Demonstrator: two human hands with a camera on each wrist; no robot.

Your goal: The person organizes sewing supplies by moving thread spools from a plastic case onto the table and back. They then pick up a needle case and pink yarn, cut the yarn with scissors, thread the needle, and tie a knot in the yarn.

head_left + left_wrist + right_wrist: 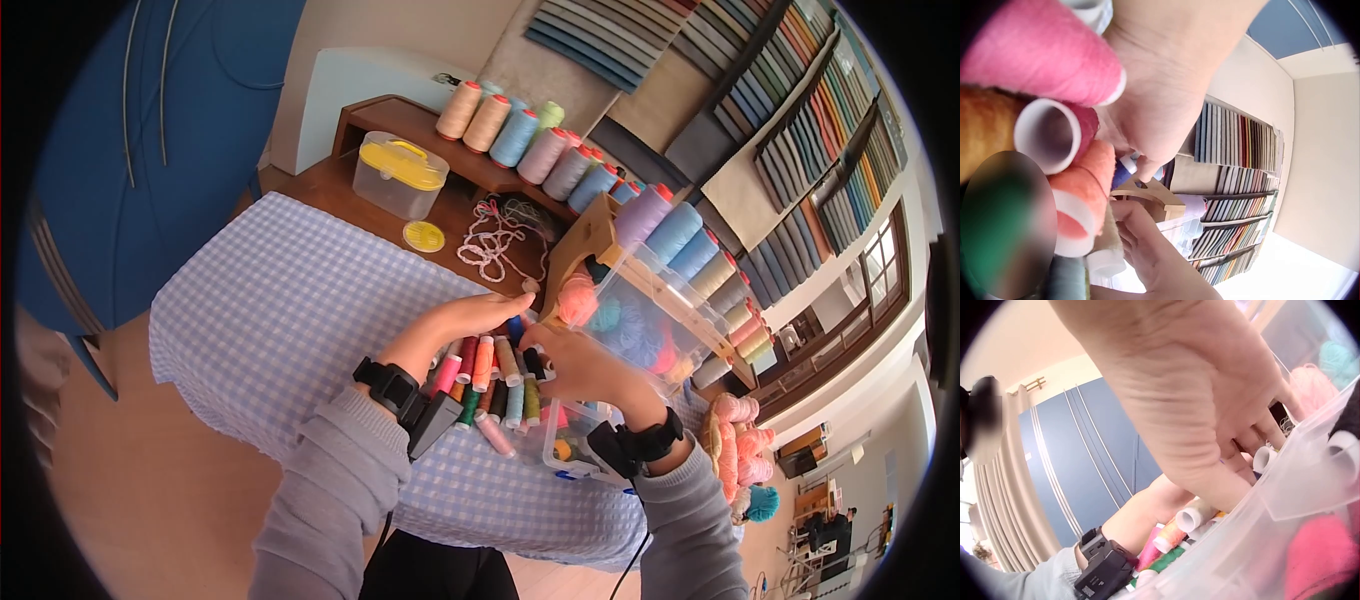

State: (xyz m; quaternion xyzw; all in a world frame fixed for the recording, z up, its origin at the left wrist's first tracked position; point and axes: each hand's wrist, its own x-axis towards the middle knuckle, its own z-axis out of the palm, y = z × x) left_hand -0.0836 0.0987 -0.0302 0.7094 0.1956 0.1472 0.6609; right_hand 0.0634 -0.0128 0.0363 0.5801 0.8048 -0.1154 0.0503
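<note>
Thread spools (484,362) of many colours lie side by side in a pile on the checked cloth, some with white tube ends showing. My left hand (470,317) reaches across the far side of the pile, fingers extended. Beneath its fingertips is a blue spool (516,328), seen beside the thumb in the left wrist view (1124,172). At the pile's right side, my right hand (582,368) bends loosely around the end spools, close to black ones. A white-ended spool (1264,459) shows by its fingers. What the right fingertips touch is partly hidden.
A clear plastic box (552,447) with coloured items stands under my right wrist. Its raised clear lid (665,310) leans by a wooden rack of yarn and cones. A yellow-lidded tub (400,178), a yellow disc (424,236) and tangled cord (488,245) lie at the back.
</note>
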